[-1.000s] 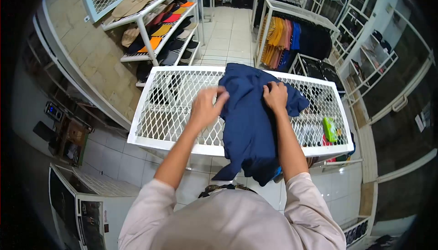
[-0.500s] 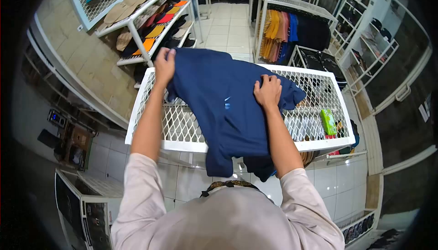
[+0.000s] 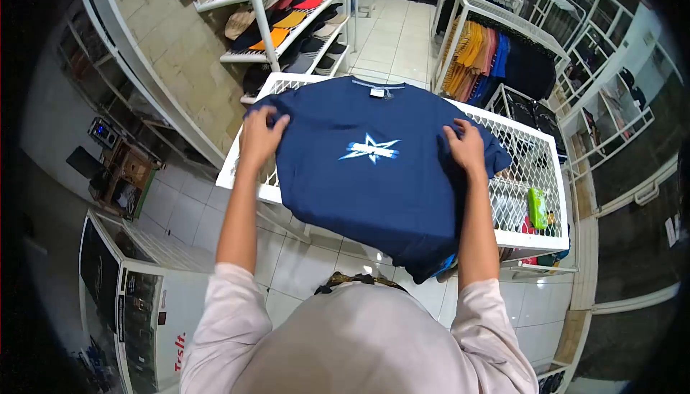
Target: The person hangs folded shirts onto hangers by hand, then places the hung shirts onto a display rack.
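Observation:
A navy blue T-shirt (image 3: 374, 178) with a white and light blue star print lies spread face up over a white wire-mesh table (image 3: 528, 153); its hem hangs over the near edge. My left hand (image 3: 260, 132) grips the shirt at its left sleeve side. On the right sleeve side, my right hand (image 3: 466, 147) pinches the fabric. The collar with its label points away from me.
A green packet (image 3: 537, 207) lies on the mesh at the right. White racks of folded caps (image 3: 287, 20) stand at the back left. Hanging yellow, orange and dark garments (image 3: 489, 56) fill a rack behind the table. Tiled floor runs between them.
The bunched shirt has been opened out flat across the table, print side up. My left hand swung out to the left with the fabric; my right hand kept its grip.

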